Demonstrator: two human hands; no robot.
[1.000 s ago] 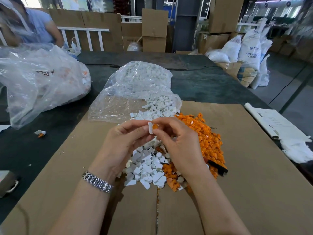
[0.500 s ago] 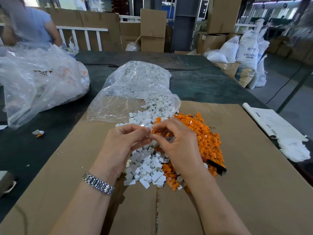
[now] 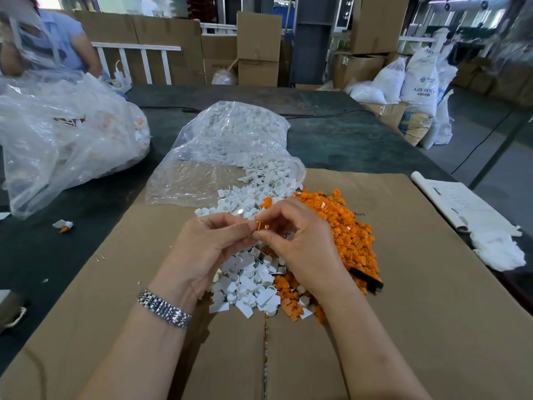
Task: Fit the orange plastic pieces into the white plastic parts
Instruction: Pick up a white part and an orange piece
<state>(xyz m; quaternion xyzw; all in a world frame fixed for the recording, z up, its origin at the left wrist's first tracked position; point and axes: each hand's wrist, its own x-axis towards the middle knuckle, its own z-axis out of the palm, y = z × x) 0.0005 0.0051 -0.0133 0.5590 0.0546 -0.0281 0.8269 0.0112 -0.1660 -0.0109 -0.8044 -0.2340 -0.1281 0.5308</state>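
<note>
My left hand and my right hand meet fingertip to fingertip above the piles. Between them sits a small orange piece, pinched by my right thumb and forefinger. My left fingers pinch a white part that is almost fully hidden behind them. A heap of loose white parts lies under my hands on the cardboard sheet. A heap of orange pieces spreads to the right of it.
A clear bag of white parts lies open behind the piles. A large crumpled plastic bag sits at the left, with a person behind it. One assembled white-and-orange piece lies on the dark table. Papers rest at the right.
Both hands have dropped slightly toward the piles. The white part that showed between the fingertips is now nearly covered, and the orange piece sits pressed between the two hands.
</note>
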